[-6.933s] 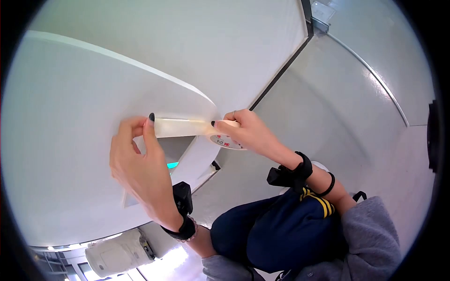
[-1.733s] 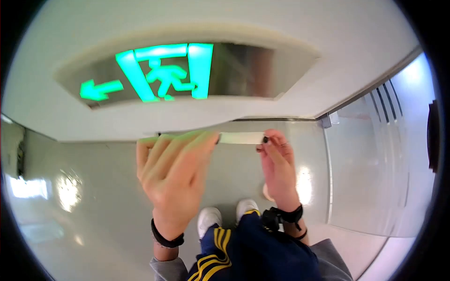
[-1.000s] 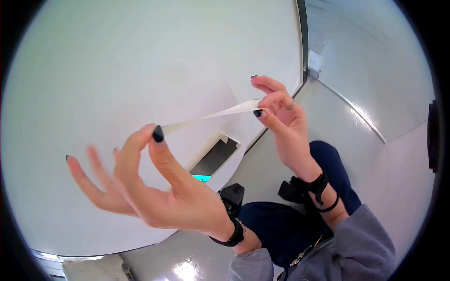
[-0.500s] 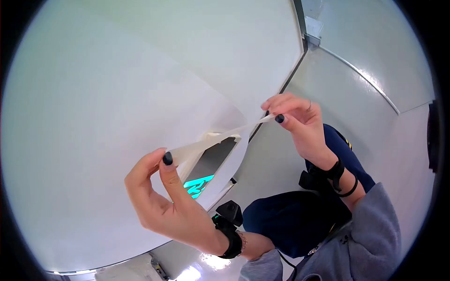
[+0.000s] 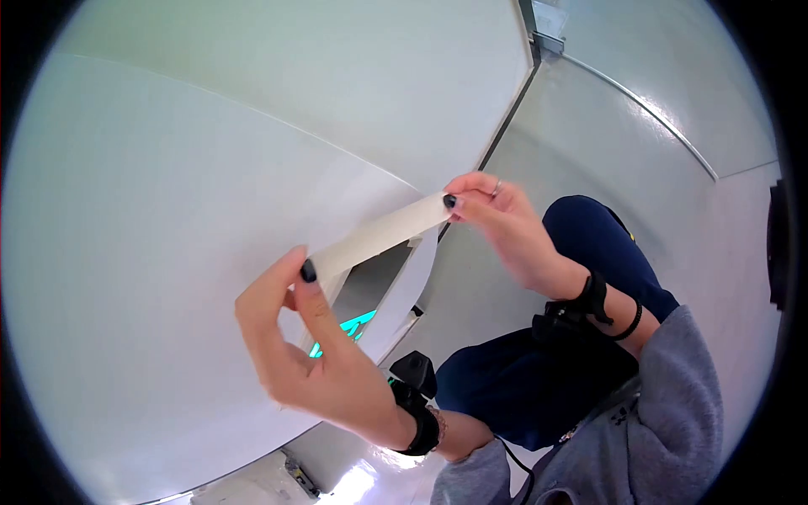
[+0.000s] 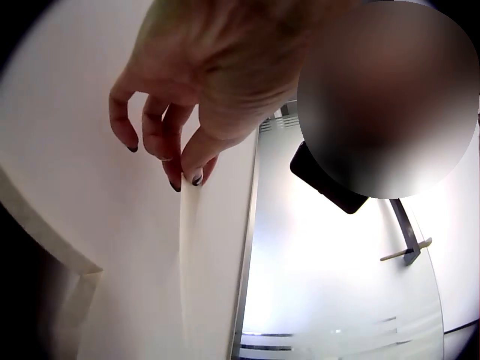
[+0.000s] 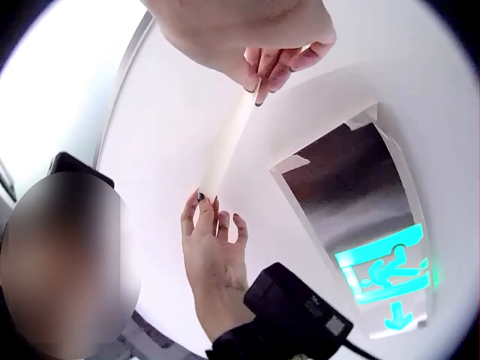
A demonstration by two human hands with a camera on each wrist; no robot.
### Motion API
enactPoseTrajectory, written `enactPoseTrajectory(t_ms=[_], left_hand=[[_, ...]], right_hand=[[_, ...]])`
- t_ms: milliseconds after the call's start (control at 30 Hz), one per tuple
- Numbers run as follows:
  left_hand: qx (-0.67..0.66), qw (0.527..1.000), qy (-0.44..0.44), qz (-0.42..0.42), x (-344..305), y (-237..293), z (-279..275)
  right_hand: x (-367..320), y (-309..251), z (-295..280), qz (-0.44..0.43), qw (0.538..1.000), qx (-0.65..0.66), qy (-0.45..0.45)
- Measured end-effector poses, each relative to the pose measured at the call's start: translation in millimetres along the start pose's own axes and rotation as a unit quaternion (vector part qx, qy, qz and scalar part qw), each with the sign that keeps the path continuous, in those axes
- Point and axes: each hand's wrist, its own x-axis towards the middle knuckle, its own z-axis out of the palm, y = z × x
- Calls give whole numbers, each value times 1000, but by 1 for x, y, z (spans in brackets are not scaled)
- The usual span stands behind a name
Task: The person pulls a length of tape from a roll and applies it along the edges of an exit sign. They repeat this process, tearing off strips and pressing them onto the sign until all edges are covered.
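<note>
A strip of cream tape (image 5: 379, 236) is stretched between the two hands in front of a white wall. The left hand (image 5: 316, 345) pinches its lower left end between thumb and forefinger; the right hand (image 5: 509, 231) pinches the upper right end. In the left wrist view the strip (image 6: 189, 255) hangs edge-on from the left hand (image 6: 202, 97). The right wrist view has the strip (image 7: 229, 146) running from the right hand (image 7: 255, 45) to the left hand (image 7: 214, 262), beside a sign with a green running figure (image 7: 390, 266). Tape pieces (image 7: 294, 163) lie along the sign's edges.
The white wall (image 5: 151, 252) fills the left side of the head view. A glass panel (image 6: 337, 277) with a handle (image 6: 411, 244) stands beside it. Grey floor (image 5: 505, 311) and the person's bent knees (image 5: 522, 387) are below the hands. A cable hangs near the left sleeve.
The tape roll seen earlier in the right hand is out of view. The strip, twisted half a second ago, lies flatter, and the right hand has moved left and turned its fingers inward.
</note>
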Motion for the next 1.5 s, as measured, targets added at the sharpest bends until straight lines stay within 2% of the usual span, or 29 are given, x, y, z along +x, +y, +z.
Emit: enactPoseTrajectory(t_ms=[33, 67, 133, 233, 333, 400, 533, 600, 733, 900, 1033, 1100, 1133, 1200, 1233, 1300, 1333, 1400, 1500], left_hand=[[-1, 1000, -2, 0, 0, 0, 3], [20, 999, -30, 7, 0, 1, 6], [41, 997, -63, 16, -1, 0, 10], [87, 993, -78, 16, -3, -4, 16], [70, 994, -77, 40, -5, -7, 19], [114, 990, -41, 76, -6, -7, 18], [179, 981, -37, 66, -8, -6, 14], [90, 990, -64, -83, -11, 0, 14], [105, 989, -65, -79, -13, -7, 16], [134, 990, -32, 22, -16, -18, 13], [134, 990, -30, -27, -21, -10, 13], [124, 988, -65, -69, -23, -12, 10], [126, 987, -66, -69, -22, -13, 12], [161, 987, -4, 9, -19, -16, 21], [161, 987, -5, 8, -18, -14, 24], [168, 983, -13, -79, -19, -10, 24], [168, 982, -14, -80, -20, -10, 27], [155, 983, 19, -100, -23, -9, 31], [188, 980, -21, -70, -22, -10, 30]], right_hand=[[1, 5, -2, 41, 999, 10, 8], [0, 10, -1, 42, 999, 11, 11], [-2, 19, 5, 122, 989, 58, 57], [0, 29, 7, 153, 981, 96, 64], [-1, 25, 7, 144, 979, 132, 51], [-2, 28, 2, 137, 980, 134, 50], [-6, 29, 1, 106, 985, 129, 51], [-4, 15, 11, 111, 984, 133, 41], [-9, 38, 5, 109, 979, 166, 35], [-16, 43, 8, 139, 978, 145, 48], [-20, 53, 8, 140, 978, 149, 46], [-21, 55, 9, 148, 974, 163, 50], [-21, 55, 9, 152, 971, 175, 52], [-19, 54, 10, 149, 974, 164, 56], [-18, 54, 10, 144, 976, 152, 60], [-14, 55, 6, 148, 975, 145, 78], [-6, 38, 14, 150, 974, 139, 96], [-9, 48, 7, 162, 971, 147, 97], [-9, 56, 2, 171, 967, 162, 94]])
